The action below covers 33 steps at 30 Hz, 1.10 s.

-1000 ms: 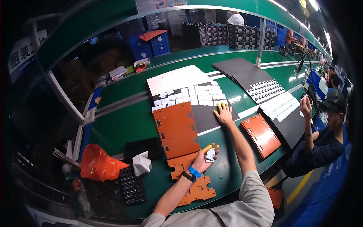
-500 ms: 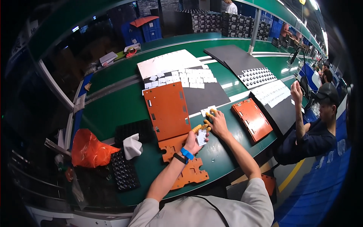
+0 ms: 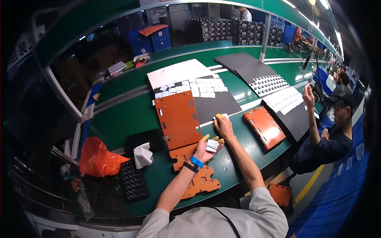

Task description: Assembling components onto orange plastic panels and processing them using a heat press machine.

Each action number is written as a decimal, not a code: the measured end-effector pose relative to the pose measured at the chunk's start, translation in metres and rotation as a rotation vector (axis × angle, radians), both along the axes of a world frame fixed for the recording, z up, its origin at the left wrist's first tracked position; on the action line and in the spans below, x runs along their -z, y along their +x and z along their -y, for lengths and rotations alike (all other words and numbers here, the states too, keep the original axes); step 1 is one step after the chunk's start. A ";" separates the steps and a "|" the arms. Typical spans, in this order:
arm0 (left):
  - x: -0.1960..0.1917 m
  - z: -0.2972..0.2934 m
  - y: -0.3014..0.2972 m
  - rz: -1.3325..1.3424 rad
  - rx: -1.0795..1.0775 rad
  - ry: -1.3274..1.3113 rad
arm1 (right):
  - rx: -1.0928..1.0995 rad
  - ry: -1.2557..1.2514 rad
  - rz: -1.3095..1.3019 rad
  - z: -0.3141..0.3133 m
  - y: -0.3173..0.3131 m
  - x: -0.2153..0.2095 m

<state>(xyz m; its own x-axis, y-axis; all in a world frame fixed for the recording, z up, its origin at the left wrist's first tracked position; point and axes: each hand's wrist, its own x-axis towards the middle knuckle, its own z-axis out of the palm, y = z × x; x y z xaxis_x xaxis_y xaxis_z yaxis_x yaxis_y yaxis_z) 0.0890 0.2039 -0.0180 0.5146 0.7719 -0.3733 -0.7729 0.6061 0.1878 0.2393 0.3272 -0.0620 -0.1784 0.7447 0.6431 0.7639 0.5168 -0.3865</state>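
Note:
My left hand [image 3: 204, 151] is palm up, holding a small stack of printed white cards [image 3: 212, 145] at its fingers. Yellow finger covers sit on its fingertips. Just beyond it, my right hand [image 3: 224, 129] has bent fingers, also in yellow covers, closed at a white card [image 3: 225, 116] by the black board's near edge. The fingers partly hide that card. An upright-lying orange plate [image 3: 179, 121] with slots is left of my hands. Under my left wrist lies a notched orange plate [image 3: 204, 180]. Rows of white cards [image 3: 200, 88] cover part of the black board [image 3: 218, 105].
An orange slotted stack [image 3: 264, 126] is on the right. Black trays [image 3: 134, 180], a white cloth [image 3: 143, 155] and an orange bag [image 3: 99, 158] are at left. Farther right, a board bears small round parts [image 3: 270, 84]. A co-worker [image 3: 327, 139] stands at right with a raised hand.
My right fingers have drawn away from my left hand and curled at the white card. My left fingers have spread a little, and its cards are tilted differently. The view has shifted slightly.

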 end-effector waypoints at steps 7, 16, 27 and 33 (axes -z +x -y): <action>0.027 -0.010 -0.003 -0.074 0.026 0.166 | 0.007 0.155 -0.262 0.029 0.001 -0.023; 0.045 -0.022 -0.006 0.003 0.077 0.282 | -0.420 0.111 -0.180 0.100 0.011 -0.063; 0.027 0.050 -0.029 -0.170 0.122 0.381 | 0.201 -0.368 0.079 -0.019 -0.007 -0.004; -0.072 0.188 -0.084 -0.362 -0.155 0.420 | 0.139 -0.054 -0.218 -0.064 0.113 0.056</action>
<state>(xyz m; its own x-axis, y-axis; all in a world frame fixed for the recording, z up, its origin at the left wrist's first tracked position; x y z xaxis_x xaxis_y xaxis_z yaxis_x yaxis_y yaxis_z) 0.0049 0.0156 0.0536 0.2802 0.9482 -0.1498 -0.6881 0.3072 0.6574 0.3518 0.3914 -0.1182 0.0664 0.7864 0.6141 0.7218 0.3871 -0.5738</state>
